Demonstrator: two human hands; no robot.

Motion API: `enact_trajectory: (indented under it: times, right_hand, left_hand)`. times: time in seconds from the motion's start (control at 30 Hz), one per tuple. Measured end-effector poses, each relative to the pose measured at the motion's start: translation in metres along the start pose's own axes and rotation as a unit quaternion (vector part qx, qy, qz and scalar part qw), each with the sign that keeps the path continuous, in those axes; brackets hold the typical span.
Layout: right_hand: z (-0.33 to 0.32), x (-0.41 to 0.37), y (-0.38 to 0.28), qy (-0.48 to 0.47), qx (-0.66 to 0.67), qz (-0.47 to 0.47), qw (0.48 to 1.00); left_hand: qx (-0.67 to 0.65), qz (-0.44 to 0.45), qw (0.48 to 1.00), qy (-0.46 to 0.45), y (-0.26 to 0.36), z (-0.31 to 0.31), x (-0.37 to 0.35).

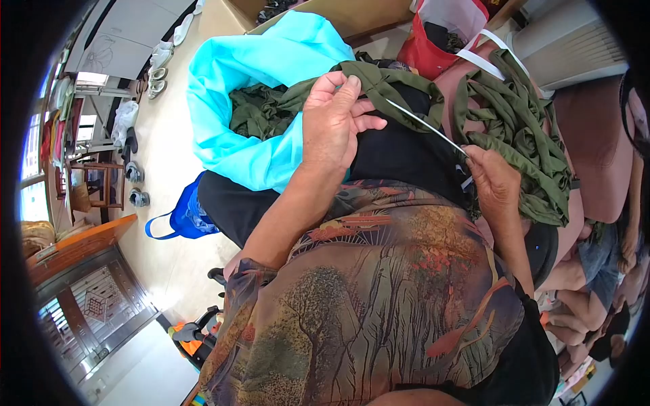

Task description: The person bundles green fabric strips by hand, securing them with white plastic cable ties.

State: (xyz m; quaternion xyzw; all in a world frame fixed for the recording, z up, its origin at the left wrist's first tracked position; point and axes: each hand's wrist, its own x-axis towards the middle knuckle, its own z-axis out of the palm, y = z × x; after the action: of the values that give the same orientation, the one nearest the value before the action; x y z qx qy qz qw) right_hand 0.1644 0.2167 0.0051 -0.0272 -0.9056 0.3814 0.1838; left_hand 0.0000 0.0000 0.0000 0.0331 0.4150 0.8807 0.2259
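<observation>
Creased dark-green cloth strip [372, 80], 1 thin silvery rod [426, 126], straight, slanting, tip at the strip

No writing I can read
From where I stand, I make out no word, number or brand on the shirt [379, 304], the red bag [424, 59], the blue bag [184, 216] or the box [369, 15].

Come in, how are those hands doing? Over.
Left fingers pinching dark-green fabric strip. Right fingers gripping slender metal rod, far end at strip. Nothing visibly in the way.

thin rod [428, 127] crosses the free room over black lap [389, 157]
</observation>
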Motion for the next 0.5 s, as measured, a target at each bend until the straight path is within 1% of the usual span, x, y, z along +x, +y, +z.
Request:
enact_trajectory:
  times: [0.07, 0.17, 0.27, 0.37, 0.47, 0.5]
  right_hand:
    - [0.0, 0.001, -0.003, -0.011, -0.021, 0.001, 1.0]
    - [0.009, 0.001, -0.011, 0.005, -0.011, 0.011, 1.0]
    - [0.018, 0.0, -0.016, 0.007, 0.029, 0.047, 0.998]
    - [0.017, -0.003, -0.02, -0.056, 0.089, 0.122, 0.987]
    - [0.013, -0.006, -0.018, -0.063, 0.102, 0.142, 0.983]
    - [0.012, -0.007, -0.017, -0.066, 0.106, 0.148, 0.981]
  left_hand:
    - [0.012, 0.002, 1.0, -0.001, -0.001, 0.002, 0.0]
    - [0.021, -0.008, 1.0, 0.01, -0.004, 0.006, -0.003]
    - [-0.002, -0.03, 1.0, 0.007, -0.012, 0.011, -0.003]
    - [-0.013, -0.051, 0.999, 0.006, -0.019, 0.013, -0.004]
    - [-0.055, -0.095, 0.994, -0.013, -0.023, 0.015, -0.005]
    - [-0.047, -0.11, 0.993, -0.013, -0.025, 0.015, -0.005]
